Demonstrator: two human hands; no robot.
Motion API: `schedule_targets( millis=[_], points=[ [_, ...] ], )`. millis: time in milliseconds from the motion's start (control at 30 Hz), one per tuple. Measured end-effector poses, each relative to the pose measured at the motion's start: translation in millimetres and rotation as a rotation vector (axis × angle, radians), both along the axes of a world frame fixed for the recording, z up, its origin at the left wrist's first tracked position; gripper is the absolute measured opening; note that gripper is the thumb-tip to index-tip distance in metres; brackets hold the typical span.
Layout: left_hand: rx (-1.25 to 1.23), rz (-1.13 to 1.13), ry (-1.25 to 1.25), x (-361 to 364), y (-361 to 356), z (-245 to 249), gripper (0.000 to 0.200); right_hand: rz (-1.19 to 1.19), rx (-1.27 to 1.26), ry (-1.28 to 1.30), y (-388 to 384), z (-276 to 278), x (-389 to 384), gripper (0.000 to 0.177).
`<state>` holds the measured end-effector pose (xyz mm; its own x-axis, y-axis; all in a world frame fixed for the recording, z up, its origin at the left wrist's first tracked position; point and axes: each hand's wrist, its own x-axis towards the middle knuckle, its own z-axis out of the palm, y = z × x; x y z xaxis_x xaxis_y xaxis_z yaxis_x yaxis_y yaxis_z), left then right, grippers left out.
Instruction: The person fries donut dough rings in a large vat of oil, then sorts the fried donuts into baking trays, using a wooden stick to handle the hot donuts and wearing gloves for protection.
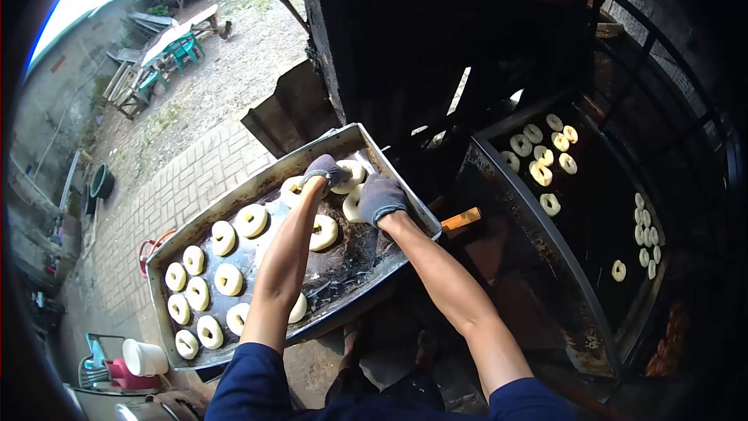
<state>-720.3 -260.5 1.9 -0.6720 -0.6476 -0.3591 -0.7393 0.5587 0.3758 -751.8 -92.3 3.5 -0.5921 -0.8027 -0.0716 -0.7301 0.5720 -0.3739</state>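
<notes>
Both my hands wear dark grey knitted gloves and are at the far right end of a large metal tray (pixel 175 265). My left hand (pixel 326 171) has its fingers closed at the edge of a pale dough ring (pixel 351 175). My right hand (pixel 381 198) is closed on another dough ring (pixel 352 205), its fingertips partly hidden. A single dough ring (pixel 322 232) lies just below them, and one more (pixel 291 190) sits left of my left hand, partly behind the wrist. Several others, such as this dough ring (pixel 229 279), fill the tray's left half.
To my right is a dark rectangular vat (pixel 545 238) holding several dough rings (pixel 541 172) in two groups. An orange-brown handle (pixel 461 219) juts out between tray and vat. A white bucket (pixel 145 358) stands lower left; a brick-paved yard (pixel 195 175) stretches beyond.
</notes>
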Motion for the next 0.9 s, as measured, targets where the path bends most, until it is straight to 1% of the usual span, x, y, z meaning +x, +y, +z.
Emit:
schedule_targets(
  millis=[33,67,100,133,167,200,233,267,300,333,367,400,433,467,500,533,567,600,667,700,733,767,800,833,867,900],
  points=[
    [-0.045,-0.118,0.062,2,-9,-8,0.047,-0.061,0.050,0.035,-11,-7,1,0.036],
    [-0.077,-0.181,0.175,6,-14,-9,0.051,-0.102,0.000,-0.065,-18,-15,3,0.037],
    [-0.093,-0.229,0.294,10,-6,3,0.048,-0.150,-0.060,-0.163,-15,-22,1,0.038],
    [0.091,-0.210,0.478,9,10,19,0.040,-0.148,-0.166,-0.180,2,-20,-2,0.038],
    [0.195,-0.233,0.768,-3,20,11,0.037,-0.129,-0.271,-0.186,23,-8,-2,0.038],
    [0.228,-0.307,0.758,-19,41,29,0.038,-0.173,-0.376,-0.258,64,25,-2,0.037],
    [0.393,-0.353,0.820,-36,83,54,0.038,-0.204,-0.483,-0.322,114,53,-5,0.036],
    [0.437,-0.420,0.757,-53,129,81,0.039,-0.263,-0.644,-0.289,161,49,-14,0.034],
    [0.480,-0.486,0.696,-77,176,98,0.039,-0.319,-0.802,-0.247,212,45,-24,0.033],
    [0.536,-0.591,0.740,-106,223,96,0.040,-0.452,-0.826,-0.267,269,51,-34,0.034],
    [0.597,-0.699,0.775,-133,272,90,0.041,-0.592,-0.852,-0.290,329,56,-40,0.035],
    [0.656,-0.749,0.707,-162,321,80,0.042,-0.733,-0.870,-0.243,387,34,-57,0.035],
    [0.712,-0.790,0.636,-188,367,64,0.042,-0.903,-0.847,-0.219,440,36,-66,0.034],
    [0.657,-0.852,0.642,-218,408,35,0.045,-0.952,-0.820,-0.087,493,14,-84,0.033],
    [0.603,-0.906,0.648,-245,446,2,0.047,-1.053,-0.736,-0.011,539,0,-96,0.034],
    [0.550,-0.852,0.658,-262,479,-22,0.049,-1.092,-0.671,0.041,582,-19,-109,0.036],
    [0.490,-0.792,0.667,-274,508,-39,0.051,-1.191,-0.585,-0.001,612,-22,-115,0.037],
    [0.400,-0.741,0.565,-283,531,-49,0.053,-1.228,-0.513,0.019,642,-37,-122,0.038],
    [0.324,-0.571,0.471,-289,561,-68,0.056,-1.249,-0.367,0.037,688,-61,-129,0.036],
    [0.372,-0.514,0.416,-289,568,-70,0.056,-1.275,-0.385,0.012,707,-79,-132,0.035],
    [0.593,-0.487,0.381,-290,570,-75,0.064,-1.303,-0.332,0.049,725,-98,-139,0.035],
    [0.699,-0.513,0.378,-289,571,-78,0.078,-1.341,-0.375,-0.014,750,-125,-154,0.031],
    [0.715,-0.646,0.340,-270,555,-42,0.093,-1.344,-0.546,-0.104,773,-150,-171,0.038],
    [0.652,-0.702,0.403,-263,543,-29,0.101,-1.457,-0.778,-0.145,749,-126,-178,0.052],
    [0.530,-0.837,0.584,-260,519,-20,0.103,-1.443,-0.706,-0.109,745,-115,-198,0.060],
    [0.424,-0.925,0.690,-254,486,-5,0.097,-1.429,-0.635,-0.071,741,-104,-219,0.068]
  ],
)
